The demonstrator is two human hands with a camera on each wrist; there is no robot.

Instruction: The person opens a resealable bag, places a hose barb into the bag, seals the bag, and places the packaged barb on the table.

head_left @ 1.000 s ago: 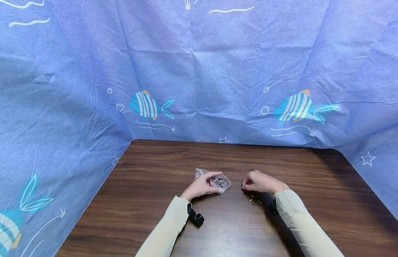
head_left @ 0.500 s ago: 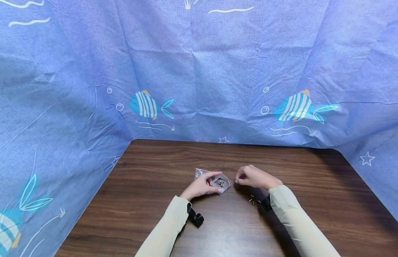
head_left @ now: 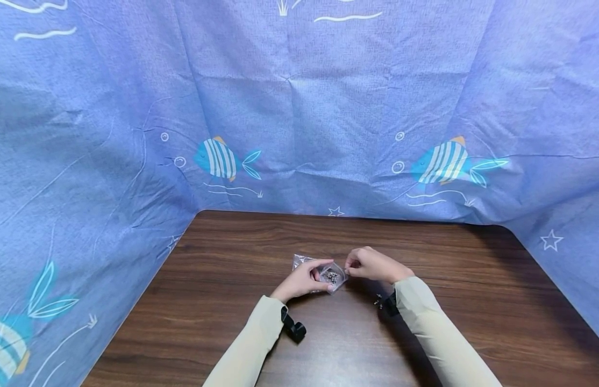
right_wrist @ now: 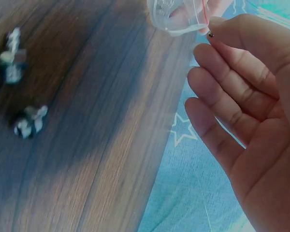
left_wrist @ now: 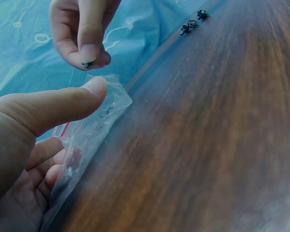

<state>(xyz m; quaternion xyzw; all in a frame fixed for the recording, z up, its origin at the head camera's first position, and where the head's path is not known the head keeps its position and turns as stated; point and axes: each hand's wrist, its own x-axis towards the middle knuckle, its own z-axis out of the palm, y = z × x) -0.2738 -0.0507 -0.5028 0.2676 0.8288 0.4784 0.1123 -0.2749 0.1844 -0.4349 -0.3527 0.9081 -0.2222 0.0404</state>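
In the head view my left hand (head_left: 300, 280) holds a clear plastic zip bag (head_left: 340, 273) around its mouth, thumb and fingers spread so that the mouth stands wide. Several small metal pieces (head_left: 333, 278) lie inside it. A red zip line shows on the bag (right_wrist: 179, 21) in the right wrist view. At the bag's right edge, my right hand (head_left: 374, 265) pinches one tiny metal piece (left_wrist: 87, 64) between thumb and forefinger, just above the mouth in the left wrist view. The piece is too small to tell its exact kind.
A few loose metal pieces (head_left: 378, 301) lie on the dark wood table (head_left: 251, 236), close to my right wrist. Both wrists wear black camera mounts (head_left: 294, 329). Blue fish-patterned cloth (head_left: 299, 107) hangs behind the table and at its sides.
My right hand has moved left, from beside the loose pieces to the mouth of the bag. The left hand and the bag stay in place.
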